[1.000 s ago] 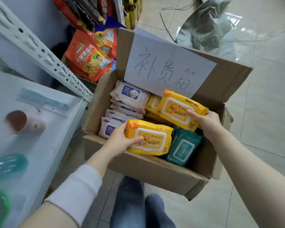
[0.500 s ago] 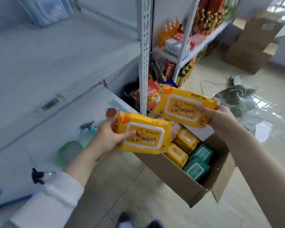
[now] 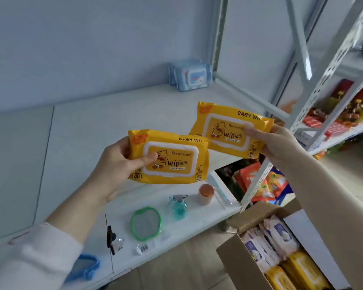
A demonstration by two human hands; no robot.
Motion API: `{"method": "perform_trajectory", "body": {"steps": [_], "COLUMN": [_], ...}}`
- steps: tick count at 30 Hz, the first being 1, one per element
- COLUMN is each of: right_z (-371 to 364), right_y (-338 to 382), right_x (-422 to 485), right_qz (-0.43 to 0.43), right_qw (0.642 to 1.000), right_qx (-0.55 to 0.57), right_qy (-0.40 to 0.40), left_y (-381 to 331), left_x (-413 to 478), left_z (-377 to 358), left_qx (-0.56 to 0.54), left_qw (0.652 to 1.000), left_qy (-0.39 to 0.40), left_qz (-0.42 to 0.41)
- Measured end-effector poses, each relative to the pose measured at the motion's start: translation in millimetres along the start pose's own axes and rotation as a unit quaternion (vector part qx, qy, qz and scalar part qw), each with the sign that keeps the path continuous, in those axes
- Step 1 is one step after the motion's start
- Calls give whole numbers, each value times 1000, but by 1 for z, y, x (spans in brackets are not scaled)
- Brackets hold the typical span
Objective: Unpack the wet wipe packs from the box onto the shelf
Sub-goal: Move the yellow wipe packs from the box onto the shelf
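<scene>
Two yellow packs, left grip (image 3: pixel 115 164) pinching near pack (image 3: pixel 176 164), right grip (image 3: pixel 279 143) pinching far pack (image 3: pixel 226 130), cup (image 3: pixel 205 193) beneath

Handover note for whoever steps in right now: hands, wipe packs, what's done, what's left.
Left hand: grips a yellow wipe pack by its left end, thumb on the front.
Right hand: grips a second yellow wipe pack by its right end.
Both packs are in the air above the shelf, not set down.
Shelf: blue wipe packs stand at the back; no yellow pack lies on it in view.
Box, on the floor at lower right: white packs and more yellow packs inside.
Done: two packs out of the box.
Left: set both on the shelf, then unpack the rest.
</scene>
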State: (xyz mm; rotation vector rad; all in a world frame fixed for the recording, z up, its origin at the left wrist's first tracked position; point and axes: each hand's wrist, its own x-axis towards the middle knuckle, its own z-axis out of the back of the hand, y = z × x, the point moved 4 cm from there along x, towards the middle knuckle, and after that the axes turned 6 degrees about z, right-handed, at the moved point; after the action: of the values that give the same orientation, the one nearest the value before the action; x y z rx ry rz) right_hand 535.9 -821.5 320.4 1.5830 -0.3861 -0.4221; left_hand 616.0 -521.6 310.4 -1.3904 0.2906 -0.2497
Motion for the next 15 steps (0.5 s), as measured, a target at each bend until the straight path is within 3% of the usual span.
{"method": "perform_trajectory", "body": {"steps": [7,15], "right_z": [-62,-132], "right_y": [4,-9], "right_x": [123,257], "right_qz": [27,37], "right_qw": [997,989], "right_qx": [-37,-97], "right_qy": [69,102], "left_y": [9,28], "left_x": [101,208], "left_z": [49,101], "left_qx": [-16,-35], "left_qw": [991,977], "left_qy": [-130,-207], "left_qz": [6,28]}}
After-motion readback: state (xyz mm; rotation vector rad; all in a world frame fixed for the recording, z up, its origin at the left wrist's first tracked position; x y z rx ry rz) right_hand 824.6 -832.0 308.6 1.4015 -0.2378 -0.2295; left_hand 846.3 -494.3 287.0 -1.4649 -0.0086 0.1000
